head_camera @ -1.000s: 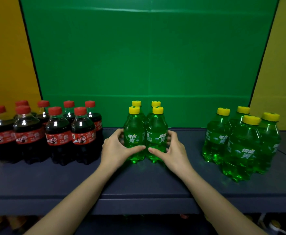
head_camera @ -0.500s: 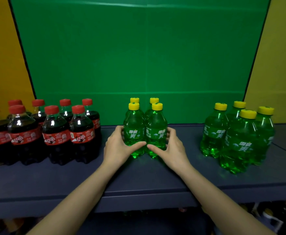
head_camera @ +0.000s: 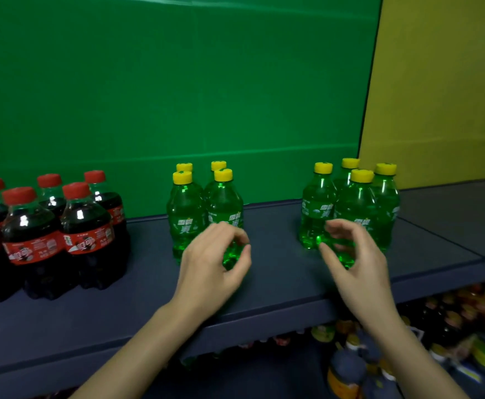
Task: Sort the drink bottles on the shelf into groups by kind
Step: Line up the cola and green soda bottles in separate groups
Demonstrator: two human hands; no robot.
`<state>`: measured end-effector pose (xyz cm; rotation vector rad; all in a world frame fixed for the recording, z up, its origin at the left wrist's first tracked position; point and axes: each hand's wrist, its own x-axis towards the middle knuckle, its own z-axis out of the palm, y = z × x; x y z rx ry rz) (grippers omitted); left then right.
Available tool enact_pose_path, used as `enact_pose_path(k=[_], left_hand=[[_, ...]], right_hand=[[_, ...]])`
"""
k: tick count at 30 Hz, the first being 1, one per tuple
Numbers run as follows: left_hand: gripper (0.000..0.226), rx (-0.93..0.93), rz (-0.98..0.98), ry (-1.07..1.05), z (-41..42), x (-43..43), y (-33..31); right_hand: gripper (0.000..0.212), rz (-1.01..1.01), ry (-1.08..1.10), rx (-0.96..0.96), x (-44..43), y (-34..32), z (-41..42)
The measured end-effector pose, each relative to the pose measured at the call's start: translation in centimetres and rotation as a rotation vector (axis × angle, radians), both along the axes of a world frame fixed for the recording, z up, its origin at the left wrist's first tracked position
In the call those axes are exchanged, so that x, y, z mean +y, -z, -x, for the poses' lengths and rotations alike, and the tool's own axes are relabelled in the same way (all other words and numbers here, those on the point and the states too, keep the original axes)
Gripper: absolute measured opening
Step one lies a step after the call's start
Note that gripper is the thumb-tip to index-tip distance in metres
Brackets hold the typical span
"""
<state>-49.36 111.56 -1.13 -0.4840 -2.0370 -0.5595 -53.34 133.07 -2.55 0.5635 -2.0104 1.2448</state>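
Head camera looks down at a dark blue shelf (head_camera: 278,275). Four green bottles (head_camera: 185,217) with yellow caps stand close together in the middle of it. All of them stand up straight. To the right of this middle group, well apart, stand four more green bottles of the same kind (head_camera: 319,208). To the left of the middle group stand dark cola bottles (head_camera: 31,231) with red caps and red labels.

The left hand (head_camera: 209,263) is just in front of the middle group. Its fingers are bent a little, with a gap to the thumb, and it holds nothing. The right hand (head_camera: 359,266) is to the right of the middle group, in front of the other green bottles. It is half open too and grips nothing.

Below the shelf are more drinks (head_camera: 451,321), too blurry to tell what kind.
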Motion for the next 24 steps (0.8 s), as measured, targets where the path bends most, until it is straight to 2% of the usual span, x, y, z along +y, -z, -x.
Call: enact_pose_path(k=[4,7,12,14,16,24], left_hand=[[0.019,-0.188,-0.009,0.073,2.4,3.9,0.1],[0.034,-0.358,-0.07,0.084,5.3,6.6,-0.3],[0.065,-0.668,-0.493,0.191,10.3,10.2,-1.2],[0.067,-0.768,-0.637,0.269,11.8,10.9,-0.8],[0.064,-0.777,-0.696,0.272,12.8,11.2,0.0],[0.06,-0.615,-0.642,0.043,11.8,11.5,0.8]], right_hand=[[0.038,0.02,0.204,0.027,3.9,0.1,0.4],[0.054,-0.022,0.201,-0.063,5.3,0.2,1.1],[0.074,-0.166,0.143,-0.234,6.1,0.7,2.3],[0.078,-0.215,0.109,-0.268,6.4,0.6,2.8],[0.08,-0.246,0.078,-0.285,6.6,0.5,3.1],[0.08,-0.282,0.01,-0.221,7.0,0.5,4.1]])
